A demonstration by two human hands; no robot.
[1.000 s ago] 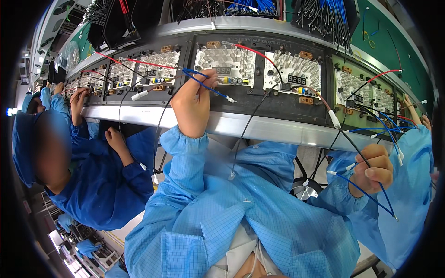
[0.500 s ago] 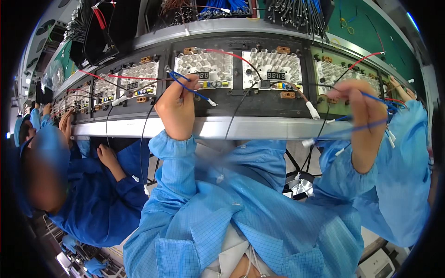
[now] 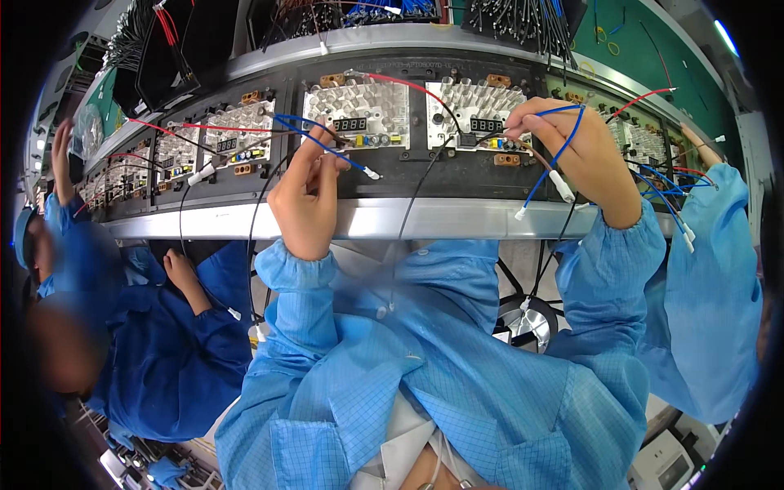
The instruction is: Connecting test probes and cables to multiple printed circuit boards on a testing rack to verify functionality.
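My left hand [image 3: 304,196] pinches a blue wire [image 3: 351,162] over the lower left of a circuit board [image 3: 390,112] with clear plastic posts and a digit display. The wire's white connector [image 3: 372,174] hangs by the board's lower edge. My right hand [image 3: 581,155] is closed at the right end of the display on a neighbouring board [image 3: 445,104], its fingertips together. Another blue wire [image 3: 574,135] loops from these fingers over the hand, down to a white connector [image 3: 520,214]. The fingertips partly hide the contact with the board. Red, black and brown leads cross this board.
The boards sit in a dark fixture [image 3: 425,178] behind a metal rail [image 3: 441,219]. Wire bundles [image 3: 523,28] lie along the far side. A co-worker in dark blue [image 3: 163,359] sits left; a light blue sleeve [image 3: 706,286] and loose blue wires [image 3: 665,192] are at right.
My right hand has moved left from the neighbouring fixture to the board, bringing one blue wire. Several blue wires stay at the right. My left hand has shifted only slightly.
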